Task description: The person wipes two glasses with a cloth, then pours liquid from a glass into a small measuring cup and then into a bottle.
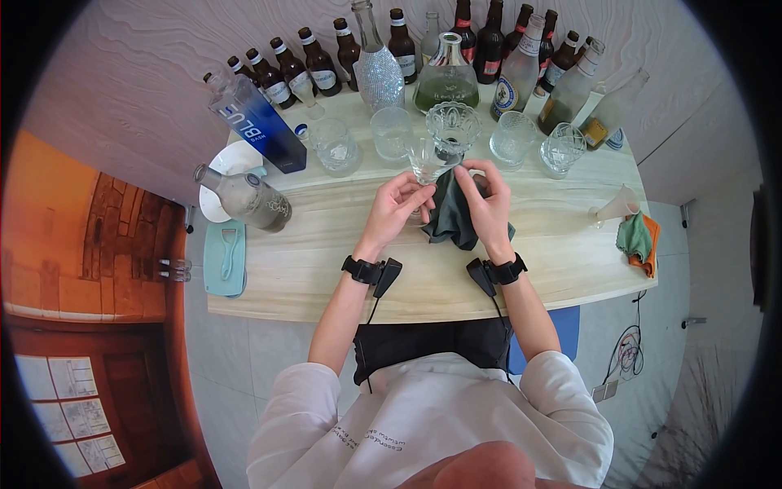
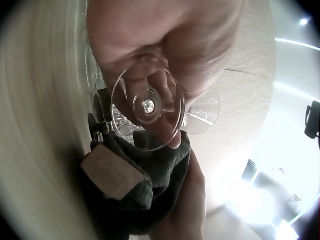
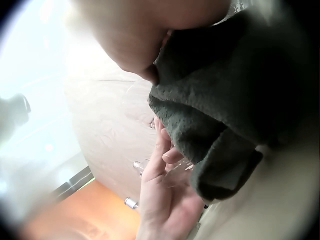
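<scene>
My left hand (image 1: 397, 207) grips a small clear stemmed glass (image 1: 425, 163) by its stem. The bowl points up and away from me, and in the left wrist view its round foot (image 2: 180, 117) faces the camera. My right hand (image 1: 490, 208) pinches a dark grey-green cloth (image 1: 450, 218), its folds hanging between the two hands close over the table. A pale label (image 2: 110, 172) shows on the cloth. In the right wrist view the cloth (image 3: 200, 120) covers much of the glass, with the left hand (image 3: 167, 195) below it.
Beyond the hands stand a scalloped glass (image 1: 453, 121), several tumblers (image 1: 512, 140), a green-filled decanter (image 1: 445, 85) and rows of bottles. At left are a blue bottle (image 1: 259, 126), a grey bottle (image 1: 248, 200) and a peeler (image 1: 229, 253). A small glass (image 1: 621, 204) lies right, near folded cloths (image 1: 634, 238).
</scene>
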A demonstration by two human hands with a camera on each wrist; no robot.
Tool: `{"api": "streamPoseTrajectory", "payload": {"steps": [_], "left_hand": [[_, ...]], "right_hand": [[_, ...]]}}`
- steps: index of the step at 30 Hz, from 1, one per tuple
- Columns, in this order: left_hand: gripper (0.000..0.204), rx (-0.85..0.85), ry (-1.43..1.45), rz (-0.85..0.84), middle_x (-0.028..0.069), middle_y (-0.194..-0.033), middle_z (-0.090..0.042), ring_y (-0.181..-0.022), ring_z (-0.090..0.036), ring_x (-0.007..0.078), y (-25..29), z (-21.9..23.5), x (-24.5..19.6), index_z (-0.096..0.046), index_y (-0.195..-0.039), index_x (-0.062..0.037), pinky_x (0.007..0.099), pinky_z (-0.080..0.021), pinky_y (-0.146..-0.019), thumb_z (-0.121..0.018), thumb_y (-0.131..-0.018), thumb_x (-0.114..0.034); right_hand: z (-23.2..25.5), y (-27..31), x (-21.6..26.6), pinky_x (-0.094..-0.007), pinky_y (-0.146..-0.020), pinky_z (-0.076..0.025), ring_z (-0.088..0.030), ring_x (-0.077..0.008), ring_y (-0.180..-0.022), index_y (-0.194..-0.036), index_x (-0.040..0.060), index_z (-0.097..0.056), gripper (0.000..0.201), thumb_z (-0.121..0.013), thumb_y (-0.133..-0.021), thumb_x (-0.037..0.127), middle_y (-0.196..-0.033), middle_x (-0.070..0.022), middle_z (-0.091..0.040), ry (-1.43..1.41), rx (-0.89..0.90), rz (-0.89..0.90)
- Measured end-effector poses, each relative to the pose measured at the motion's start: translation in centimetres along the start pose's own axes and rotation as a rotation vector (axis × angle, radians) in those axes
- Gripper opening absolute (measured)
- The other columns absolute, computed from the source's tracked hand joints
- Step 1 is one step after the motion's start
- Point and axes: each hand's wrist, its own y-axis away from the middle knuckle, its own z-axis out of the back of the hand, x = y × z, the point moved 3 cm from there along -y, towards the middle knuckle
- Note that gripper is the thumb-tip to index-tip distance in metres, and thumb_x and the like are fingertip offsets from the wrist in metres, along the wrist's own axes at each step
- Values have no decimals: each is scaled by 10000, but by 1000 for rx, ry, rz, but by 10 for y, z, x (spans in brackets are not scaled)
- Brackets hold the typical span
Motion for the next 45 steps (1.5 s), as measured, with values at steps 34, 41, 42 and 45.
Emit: {"api": "streamPoseTrajectory", "payload": {"steps": [34, 41, 42, 45], "left_hand": [[271, 22, 14, -31, 93, -867, -715, -763, -690, 163, 0, -1, 4, -615, -1106, 6, 295, -544, -784, -572, -1098, -261], [257, 37, 3, -51, 42, -804, -662, -720, -648, 134, -1, -2, 4, -638, -1139, 19, 282, -532, -731, -593, -1086, -229], [243, 36, -13, -37, 44, -807, -665, -722, -650, 133, -1, -2, 4, -638, -1140, 19, 282, -531, -731, -598, -1082, -214], [210, 15, -19, -11, 60, -831, -685, -732, -662, 133, 0, -4, 2, -639, -1136, 21, 278, -530, -734, -612, -1070, -176]], "right_hand": [[-4, 2, 0, -219, -555, -315, -389, -22, -610, -1077, 2, -708, 167, -757, -959, 110, -881, 38, -636, 72, 146, -28], [1, -1, -4, -215, -556, -323, -400, -17, -611, -1074, 8, -707, 153, -752, -964, 104, -856, 35, -645, -35, -1, -26], [3, -1, -6, -215, -556, -325, -402, -16, -611, -1074, 8, -709, 154, -752, -963, 105, -857, 36, -645, -24, -8, -31], [3, -1, -1, -214, -557, -327, -404, -16, -615, -1074, 7, -714, 155, -752, -961, 107, -861, 38, -645, 39, 60, -60]]}}
